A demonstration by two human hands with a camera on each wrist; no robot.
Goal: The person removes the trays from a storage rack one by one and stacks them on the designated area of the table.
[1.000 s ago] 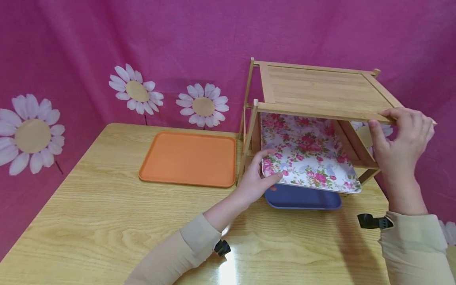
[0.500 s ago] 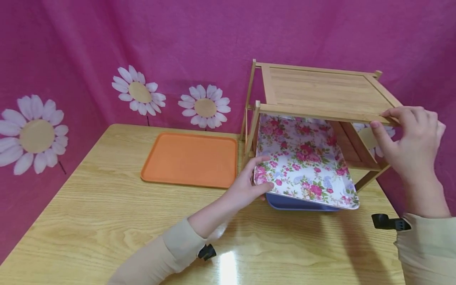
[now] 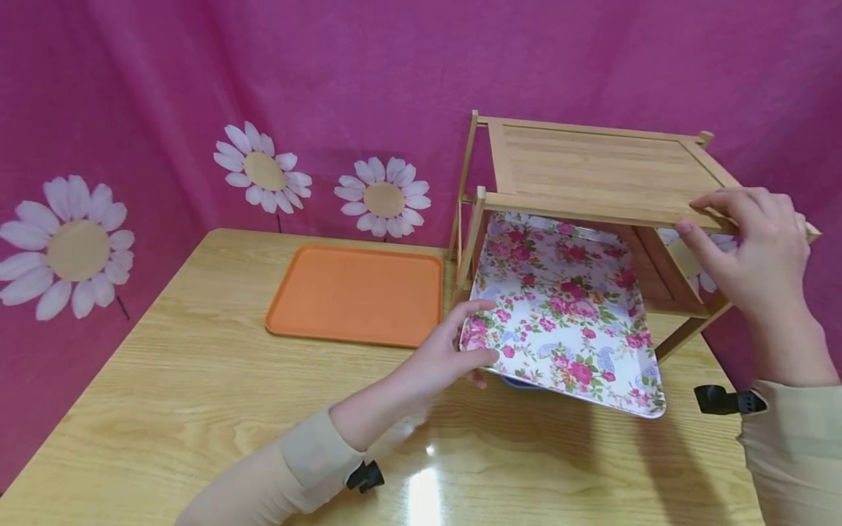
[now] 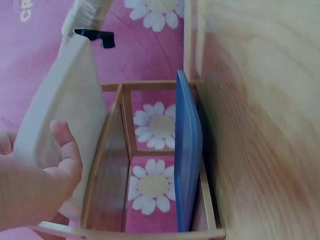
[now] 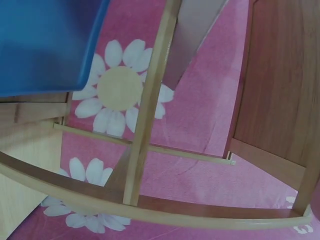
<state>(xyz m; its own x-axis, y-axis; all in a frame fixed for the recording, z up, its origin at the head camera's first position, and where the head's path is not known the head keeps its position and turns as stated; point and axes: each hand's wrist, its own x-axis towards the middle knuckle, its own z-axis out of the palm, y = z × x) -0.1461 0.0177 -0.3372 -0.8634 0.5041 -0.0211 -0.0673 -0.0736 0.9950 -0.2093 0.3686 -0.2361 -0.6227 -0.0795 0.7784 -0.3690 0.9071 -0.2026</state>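
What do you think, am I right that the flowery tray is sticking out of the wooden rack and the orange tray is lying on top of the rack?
Not quite: the orange tray isn't on top of the wooden rack. The head view shows it lying on the table, left of the rack. The flowery tray is sticking out, as you said.

Floral tray [image 3: 559, 321]: rectangular with rounded corners, white, printed with pink roses, green leaves and pale blue paisley; a plain pale underside.
Tray's place: partly inside the rack under its top, sticking well out on the near side.
Tray's pose: pattern up, set askew, near right corner farthest out; left hand [image 3: 437, 358] grips the left edge by the near corner.
Wooden rack [image 3: 598, 172]: light brown, standing upright at right, flat panel top; right hand [image 3: 756, 252] holds the top's near edge, toward the right end.
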